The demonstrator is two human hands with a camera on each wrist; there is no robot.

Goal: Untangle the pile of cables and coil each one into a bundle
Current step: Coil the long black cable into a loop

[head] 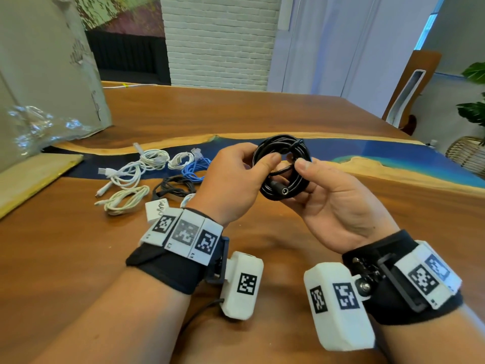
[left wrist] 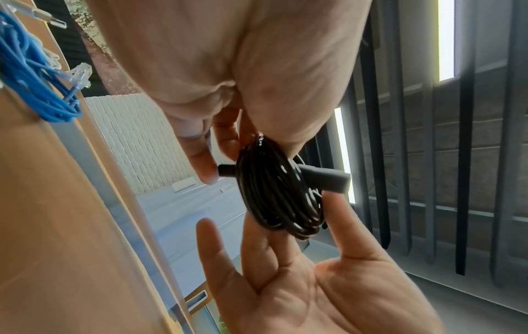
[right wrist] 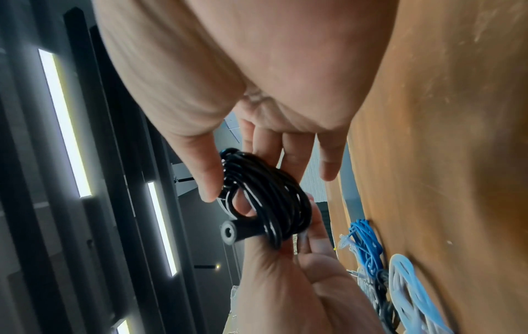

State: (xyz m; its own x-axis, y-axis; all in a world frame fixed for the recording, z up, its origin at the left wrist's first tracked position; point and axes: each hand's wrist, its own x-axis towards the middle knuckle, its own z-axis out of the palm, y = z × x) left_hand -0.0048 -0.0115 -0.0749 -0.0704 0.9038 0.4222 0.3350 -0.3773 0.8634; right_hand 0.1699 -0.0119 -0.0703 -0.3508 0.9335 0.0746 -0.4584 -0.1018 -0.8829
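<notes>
A black cable wound into a coil (head: 284, 153) hangs above the wooden table (head: 262, 114) between both hands. My left hand (head: 265, 162) grips the coil's left side, thumb on the front and fingers behind it. My right hand (head: 307, 177) pinches the right side, with the thumb on the strands and the fingers underneath. The cable's barrel plug (head: 280, 191) sticks out at the bottom of the coil. The coil (left wrist: 274, 192) appears edge-on in the left wrist view. In the right wrist view the coil (right wrist: 265, 196) and its plug (right wrist: 231, 234) sit between both thumbs.
To the left on the table lie several bundled cables: white ones (head: 131, 174), a blue one (head: 195, 169), a black one (head: 173, 187) and a cream one (head: 126, 200). A clear plastic bag (head: 39, 124) and a board (head: 34, 174) lie at far left. A chair (head: 409, 88) stands at far right.
</notes>
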